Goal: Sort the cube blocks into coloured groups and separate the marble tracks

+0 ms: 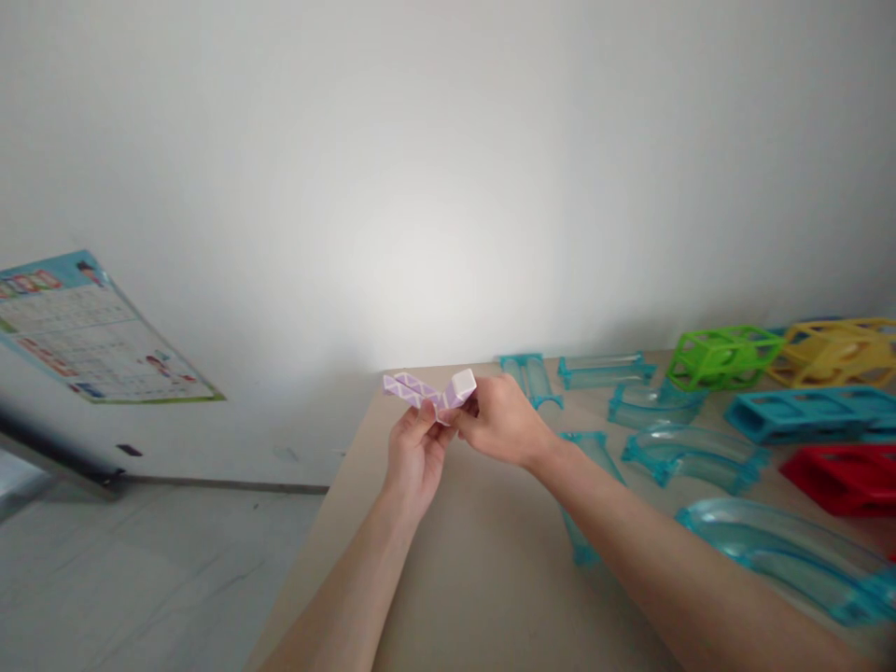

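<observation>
A purple and white snake puzzle, made of jointed triangular segments, is held up above the table in both hands. My left hand pinches it from below, with the thumb on its near side. Closed around its right part, my right hand has its fingertips close to the left thumb. The puzzle's left part stretches out to the left in folded rows. A white-faced end block sticks up by the right fingers. Some segments are hidden behind the fingers.
Clear blue track pieces lie on the right of the beige table. Beyond them are a green frame block, a yellow one, a blue one and a red one. A white wall stands behind; a poster hangs left.
</observation>
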`<state>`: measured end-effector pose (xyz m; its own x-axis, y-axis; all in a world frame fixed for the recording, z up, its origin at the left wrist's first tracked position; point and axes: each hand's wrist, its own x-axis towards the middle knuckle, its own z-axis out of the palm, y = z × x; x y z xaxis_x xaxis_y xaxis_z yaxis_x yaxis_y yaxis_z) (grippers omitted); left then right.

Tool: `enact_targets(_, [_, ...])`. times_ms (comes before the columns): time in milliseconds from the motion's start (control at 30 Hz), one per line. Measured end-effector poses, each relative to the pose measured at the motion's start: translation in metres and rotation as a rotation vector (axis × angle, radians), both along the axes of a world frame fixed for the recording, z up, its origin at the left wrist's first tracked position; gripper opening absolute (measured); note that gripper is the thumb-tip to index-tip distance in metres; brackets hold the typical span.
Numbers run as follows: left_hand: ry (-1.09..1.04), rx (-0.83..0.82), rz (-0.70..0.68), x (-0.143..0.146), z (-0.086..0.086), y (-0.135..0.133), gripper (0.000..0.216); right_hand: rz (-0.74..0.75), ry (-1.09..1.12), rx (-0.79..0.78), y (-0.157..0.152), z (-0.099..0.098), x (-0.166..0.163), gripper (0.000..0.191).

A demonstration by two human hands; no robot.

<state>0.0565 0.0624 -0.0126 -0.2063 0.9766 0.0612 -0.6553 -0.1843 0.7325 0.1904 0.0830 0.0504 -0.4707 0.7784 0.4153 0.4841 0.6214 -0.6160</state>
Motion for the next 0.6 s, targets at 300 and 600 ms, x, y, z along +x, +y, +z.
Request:
enact_targets(300, [0.116, 0.173, 0.018, 0.002, 0.002, -0.003, 0.028, 0.008, 0.184, -0.320, 0.013, -0.010, 0.007, 0.035])
enact_targets(600, [0.192, 0.170, 0.029, 0.002, 0.000, -0.002, 0.033, 0.038, 0.250, -0.420, 0.017, -0.005, 0.010, 0.026])
